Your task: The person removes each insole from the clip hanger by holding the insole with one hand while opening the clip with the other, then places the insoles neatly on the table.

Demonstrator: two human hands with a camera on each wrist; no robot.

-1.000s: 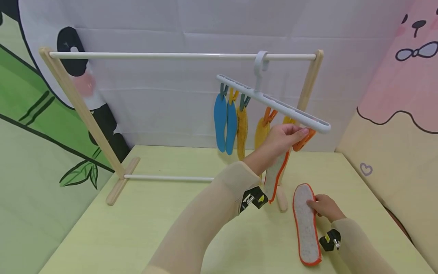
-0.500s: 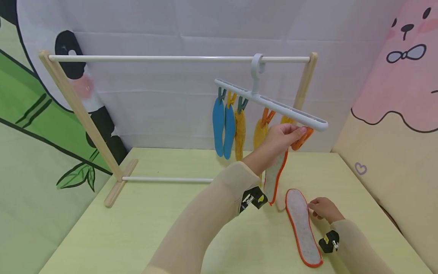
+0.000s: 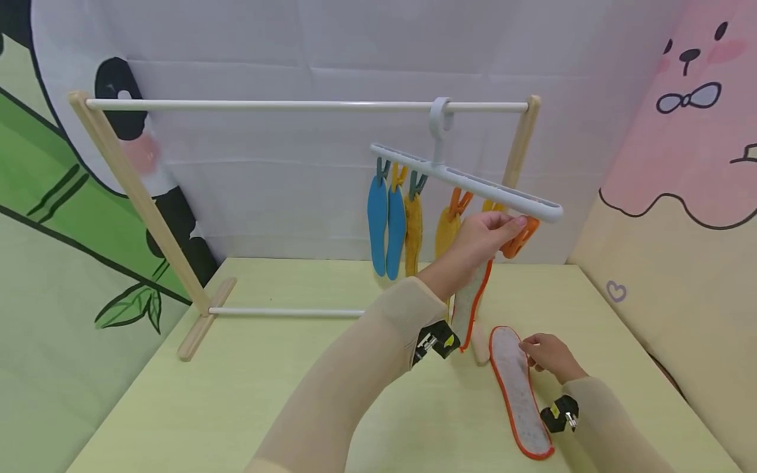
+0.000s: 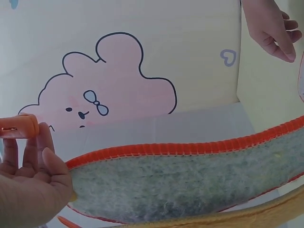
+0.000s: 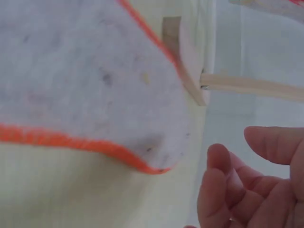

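My left hand (image 3: pixel 480 242) holds an orange clothespin (image 3: pixel 522 238) under the right end of a pale grey clip hanger (image 3: pixel 508 194). Beside that hand hangs a grey insole (image 4: pixel 185 178) with red edging, its top hidden by the hand in the head view. A second red-edged grey insole (image 3: pixel 513 387) is on the table, its upper end nearest the rack. Close to this insole's right edge is my right hand (image 3: pixel 552 356), fingers loosely bent. The right wrist view shows a gap between its thumb and fingers, with nothing in between.
Blue insoles (image 3: pixel 377 226) and yellow insoles (image 3: pixel 414 230) also hang from clothespins on the hanger. Its hook sits on the white top bar (image 3: pixel 266 105) of a wooden rack (image 3: pixel 142 197). A lower bar (image 3: pixel 284 313) runs just above the pale table (image 3: pixel 284 387).
My right hand has let go of the table insole, which has tipped leftward at its upper end, and then moved slightly left toward it. The left hand stays on the clothespin; the head view shifts slightly.
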